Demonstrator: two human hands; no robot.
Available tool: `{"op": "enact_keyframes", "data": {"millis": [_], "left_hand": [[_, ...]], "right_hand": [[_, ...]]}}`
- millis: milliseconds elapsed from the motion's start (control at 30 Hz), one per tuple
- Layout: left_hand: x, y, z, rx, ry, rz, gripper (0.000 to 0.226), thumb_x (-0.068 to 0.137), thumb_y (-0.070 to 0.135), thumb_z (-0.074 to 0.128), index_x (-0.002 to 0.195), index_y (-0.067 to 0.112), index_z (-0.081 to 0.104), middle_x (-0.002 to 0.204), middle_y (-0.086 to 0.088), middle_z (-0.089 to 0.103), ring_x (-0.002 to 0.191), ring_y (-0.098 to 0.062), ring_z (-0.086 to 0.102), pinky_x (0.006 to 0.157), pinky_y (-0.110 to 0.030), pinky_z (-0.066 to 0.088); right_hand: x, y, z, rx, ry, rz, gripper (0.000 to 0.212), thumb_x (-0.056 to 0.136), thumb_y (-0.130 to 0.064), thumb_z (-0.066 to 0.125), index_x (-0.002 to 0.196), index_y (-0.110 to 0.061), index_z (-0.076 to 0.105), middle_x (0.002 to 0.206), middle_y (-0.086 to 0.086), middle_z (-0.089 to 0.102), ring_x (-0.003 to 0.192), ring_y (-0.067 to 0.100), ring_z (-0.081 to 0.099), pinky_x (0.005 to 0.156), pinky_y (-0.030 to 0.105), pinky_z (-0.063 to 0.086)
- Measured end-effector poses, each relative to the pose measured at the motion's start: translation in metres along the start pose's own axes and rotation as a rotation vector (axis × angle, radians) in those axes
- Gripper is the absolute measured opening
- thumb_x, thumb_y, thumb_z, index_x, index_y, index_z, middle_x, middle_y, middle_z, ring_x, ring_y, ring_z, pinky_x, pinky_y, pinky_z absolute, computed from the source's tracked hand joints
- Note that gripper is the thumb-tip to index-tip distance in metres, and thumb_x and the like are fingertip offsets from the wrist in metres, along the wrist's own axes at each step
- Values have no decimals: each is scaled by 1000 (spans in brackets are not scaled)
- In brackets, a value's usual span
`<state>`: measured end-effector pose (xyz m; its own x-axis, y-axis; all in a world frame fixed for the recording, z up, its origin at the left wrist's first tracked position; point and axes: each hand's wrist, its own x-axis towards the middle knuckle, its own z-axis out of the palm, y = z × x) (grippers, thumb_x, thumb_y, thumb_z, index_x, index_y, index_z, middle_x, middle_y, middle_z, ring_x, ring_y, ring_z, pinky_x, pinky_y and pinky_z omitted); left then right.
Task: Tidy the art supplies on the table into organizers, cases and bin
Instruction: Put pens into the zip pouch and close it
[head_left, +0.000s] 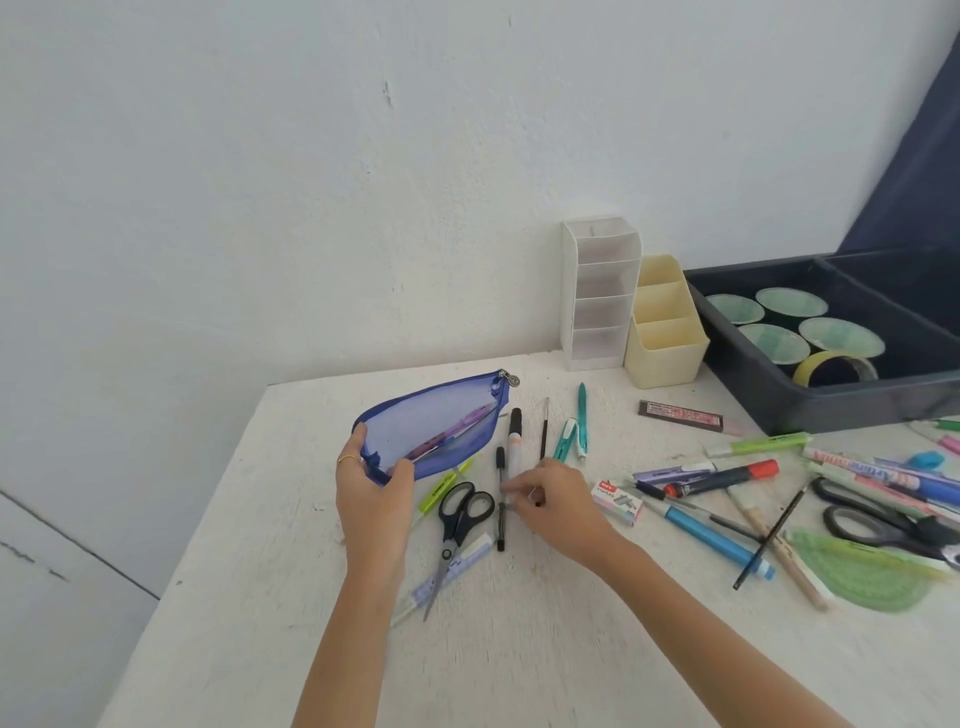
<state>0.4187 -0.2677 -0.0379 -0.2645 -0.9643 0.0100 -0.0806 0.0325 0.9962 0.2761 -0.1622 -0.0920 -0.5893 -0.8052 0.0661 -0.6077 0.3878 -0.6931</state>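
White, rough-painted surface (519, 649) is standing against a pale wall (260, 208), with pens and markers lying scattered over it. The left hand (371, 488) is gripping one end of a blue mesh pencil case (431, 431), holding it open near the far left corner. The right hand (556, 501) is pinching a thin black pen (500, 467) lying beside the case. Two pairs of scissors (460, 519) are lying out, two organizers (665, 332) are standing at the back, and one dark bin (831, 405) is holding four cups (789, 304) and one tape roll (810, 366).
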Motion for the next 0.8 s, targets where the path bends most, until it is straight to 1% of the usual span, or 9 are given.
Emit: {"op": "enact_keyframes", "data": {"millis": [67,200,333,400,433,500,533,667,800], "left_hand": [[0,0,3,-3,9,-2,59,88,3,56,140,22,37,133,-7,48,119,-21,51,95,-30,45],[1,-1,8,-6,23,-5,59,88,2,56,140,21,37,132,-8,49,118,-23,52,94,-30,45],[3,-1,14,0,23,-20,59,88,2,57,140,22,38,131,-11,50,117,-26,52,96,-35,46],[4,-1,16,0,24,-20,58,87,2,57,139,22,38,130,-11,50,117,-26,53,94,-34,46],[4,-1,16,-2,24,-20,58,87,2,57,139,22,39,130,-10,50,117,-25,53,94,-34,46],[6,0,17,-3,26,-19,58,87,1,57,139,23,39,131,-9,50,118,-24,52,95,-34,46],[7,0,18,-2,25,-19,58,87,1,56,138,23,39,131,-8,50,118,-24,52,96,-34,47],[8,-1,23,4,13,-25,59,87,1,56,139,23,39,131,-7,50,117,-23,52,94,-33,47],[2,1,32,2,-22,-28,59,88,1,56,140,21,36,132,-7,48,118,-22,51,92,-29,46]], "right_hand": [[2,3,-6,52,32,-10,22,89,-8,57,102,-17,72,96,3,63,83,13,56,75,18,43],[12,12,-13,20,202,80,22,88,-6,54,102,-10,70,98,5,65,76,9,52,72,14,39],[29,16,-15,-15,251,225,21,92,-12,54,106,-6,68,100,7,68,81,16,61,74,24,50],[35,20,-19,31,341,310,20,93,-13,53,108,-9,65,107,8,63,84,18,60,71,28,54],[36,24,-22,47,393,342,19,94,-14,53,109,-10,63,109,8,60,83,17,58,66,26,54],[40,33,-28,61,451,393,20,93,-16,55,111,-10,59,111,8,56,83,15,54,56,16,43],[42,38,-31,71,453,415,22,92,-16,56,113,-8,59,111,9,57,85,15,55,57,15,40],[49,48,-33,83,363,472,34,87,-22,65,115,-3,59,110,13,61,91,22,60,75,29,51],[51,43,-36,77,296,448,24,86,-15,65,100,4,65,94,14,67,78,22,64,64,28,53]]}}
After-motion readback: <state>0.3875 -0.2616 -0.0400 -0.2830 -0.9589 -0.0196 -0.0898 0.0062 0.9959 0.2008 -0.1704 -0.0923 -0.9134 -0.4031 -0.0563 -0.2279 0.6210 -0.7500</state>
